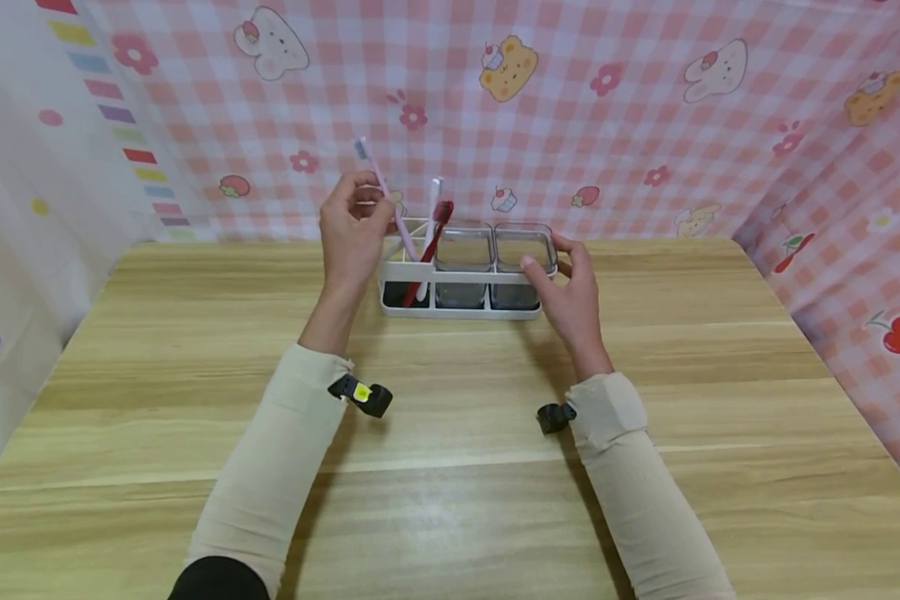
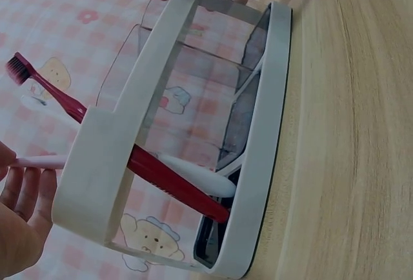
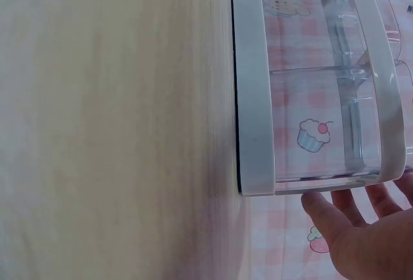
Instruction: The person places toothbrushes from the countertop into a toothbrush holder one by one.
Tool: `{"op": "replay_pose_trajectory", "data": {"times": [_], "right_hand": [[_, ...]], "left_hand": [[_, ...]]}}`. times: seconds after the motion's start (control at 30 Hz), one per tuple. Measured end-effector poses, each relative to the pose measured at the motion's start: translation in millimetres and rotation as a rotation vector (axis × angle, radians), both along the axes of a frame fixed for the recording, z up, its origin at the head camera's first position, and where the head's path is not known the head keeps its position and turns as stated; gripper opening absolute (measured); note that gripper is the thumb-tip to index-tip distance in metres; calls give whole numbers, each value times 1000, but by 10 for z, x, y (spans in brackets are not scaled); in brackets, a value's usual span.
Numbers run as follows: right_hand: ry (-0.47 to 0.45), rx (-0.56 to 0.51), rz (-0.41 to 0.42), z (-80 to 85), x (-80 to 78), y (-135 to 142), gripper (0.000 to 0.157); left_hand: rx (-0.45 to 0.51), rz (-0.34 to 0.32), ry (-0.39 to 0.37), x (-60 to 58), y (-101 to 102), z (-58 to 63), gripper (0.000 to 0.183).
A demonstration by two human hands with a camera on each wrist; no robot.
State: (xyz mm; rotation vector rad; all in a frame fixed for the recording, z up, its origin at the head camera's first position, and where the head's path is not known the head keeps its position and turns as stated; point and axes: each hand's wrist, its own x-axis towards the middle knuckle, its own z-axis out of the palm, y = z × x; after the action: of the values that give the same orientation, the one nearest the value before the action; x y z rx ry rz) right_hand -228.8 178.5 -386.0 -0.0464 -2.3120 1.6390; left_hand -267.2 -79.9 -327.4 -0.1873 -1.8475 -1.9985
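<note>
A white toothbrush holder (image 1: 461, 314) stands upright at the table's far side. My left hand (image 1: 351, 229) pinches a pink toothbrush (image 1: 379, 177), bristles up, its lower end within the holder's left section. In the left wrist view, part of the pink handle (image 2: 42, 162) shows between hand and frame. A red toothbrush (image 2: 174, 180) and a white toothbrush (image 1: 435, 193) lean in that same section. Two clear cups, the left cup (image 1: 461, 265) and the right cup (image 1: 523, 265), fill the other sections. My right hand (image 1: 576, 304) grips the holder's right end, thumb in front, fingers behind.
The wooden table (image 1: 442, 467) extends in front of the holder and to both sides. A pink checked cloth (image 1: 450, 100) with cartoon prints hangs close behind the holder. Another patterned cloth (image 1: 855, 242) hangs at the right, and a pale cloth (image 1: 37, 183) at the left.
</note>
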Motion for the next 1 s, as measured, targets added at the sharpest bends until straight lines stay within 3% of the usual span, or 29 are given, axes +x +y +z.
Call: {"op": "replay_pose_trajectory", "data": {"times": [0.4, 0.77, 1.0], "right_hand": [[-3, -1, -1, -6, -12, 4, 62], [5, 12, 2, -7, -23, -2, 62], [-13, 6, -1, -26, -15, 11, 63]], "left_hand": [[-6, 13, -29, -15, 22, -13, 15], [-86, 36, -40, 8, 32, -14, 15], [-154, 47, -18, 15, 38, -74, 16]]}}
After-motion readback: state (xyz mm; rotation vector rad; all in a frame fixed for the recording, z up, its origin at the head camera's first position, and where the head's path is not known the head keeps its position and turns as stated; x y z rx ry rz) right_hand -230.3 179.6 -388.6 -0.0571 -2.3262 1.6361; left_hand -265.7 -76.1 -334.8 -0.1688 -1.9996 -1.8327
